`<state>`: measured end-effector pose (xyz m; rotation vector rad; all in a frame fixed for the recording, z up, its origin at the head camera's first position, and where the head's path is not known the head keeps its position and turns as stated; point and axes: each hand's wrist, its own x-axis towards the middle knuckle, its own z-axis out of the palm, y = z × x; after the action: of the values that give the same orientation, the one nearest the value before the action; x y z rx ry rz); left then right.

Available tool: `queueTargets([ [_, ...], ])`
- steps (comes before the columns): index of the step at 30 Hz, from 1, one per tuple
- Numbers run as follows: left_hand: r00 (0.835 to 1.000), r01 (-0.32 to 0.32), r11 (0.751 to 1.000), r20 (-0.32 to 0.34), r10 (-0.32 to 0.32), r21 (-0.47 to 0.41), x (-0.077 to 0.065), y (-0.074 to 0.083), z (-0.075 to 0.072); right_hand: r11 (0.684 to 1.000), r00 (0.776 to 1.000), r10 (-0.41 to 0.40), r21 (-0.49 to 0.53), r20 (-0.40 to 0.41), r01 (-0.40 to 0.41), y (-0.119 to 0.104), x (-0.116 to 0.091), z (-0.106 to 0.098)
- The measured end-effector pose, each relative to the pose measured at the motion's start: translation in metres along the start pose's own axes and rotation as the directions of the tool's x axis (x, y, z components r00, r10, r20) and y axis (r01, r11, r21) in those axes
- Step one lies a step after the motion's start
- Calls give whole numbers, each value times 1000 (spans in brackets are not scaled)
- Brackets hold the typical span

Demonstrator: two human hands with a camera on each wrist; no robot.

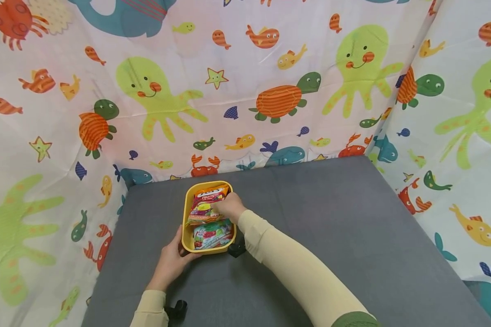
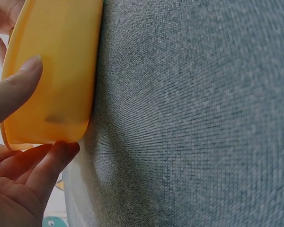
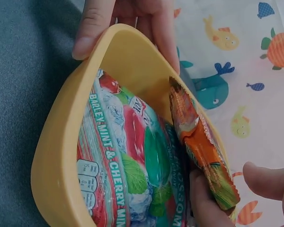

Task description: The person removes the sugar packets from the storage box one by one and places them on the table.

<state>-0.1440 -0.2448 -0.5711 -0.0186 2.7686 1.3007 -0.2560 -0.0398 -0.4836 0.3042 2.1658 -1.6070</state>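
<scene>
A yellow container (image 1: 184, 236) with rounded corners sits on the grey table and holds two candy bags. My left hand (image 1: 172, 263) grips its near left corner, the thumb on one outer wall and the fingers (image 2: 49, 172) round the other. Inside lies a green and red bag of barley mint and cherry mint sweets (image 3: 128, 156). Beyond it is an orange and red fruit candy bag (image 1: 202, 204), seen nearly edge-on in the right wrist view. My right hand (image 1: 231, 207) reaches over the right rim. Its fingers touch the orange bag's inner side, while the thumb (image 3: 265, 181) stands apart from it.
A grey cloth (image 1: 311, 218) covers the table. White curtains (image 1: 237, 50) printed with sea animals hang behind it and along both sides. Dark wrist cameras sit below the left hand (image 1: 177, 311) and the right hand (image 1: 237, 247), the latter close to the container.
</scene>
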Motion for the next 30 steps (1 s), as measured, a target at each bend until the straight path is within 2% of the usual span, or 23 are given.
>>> queueTargets([
  [11, 1000, -19, 1000, 5, 19, -14, 1, 3, 1, 989, 1000, 15, 148, 5, -15, 4, 11, -2],
  [18, 1000, -12, 999, 9, 12, -30, 3, 4, 0, 994, 1000, 26, 108, 2, -26, 4, 15, -4],
  [30, 1000, 13, 1000, 13, -13, -11, 1, 3, -2, 993, 999, 34, 110, 7, -35, 3, 15, -4],
])
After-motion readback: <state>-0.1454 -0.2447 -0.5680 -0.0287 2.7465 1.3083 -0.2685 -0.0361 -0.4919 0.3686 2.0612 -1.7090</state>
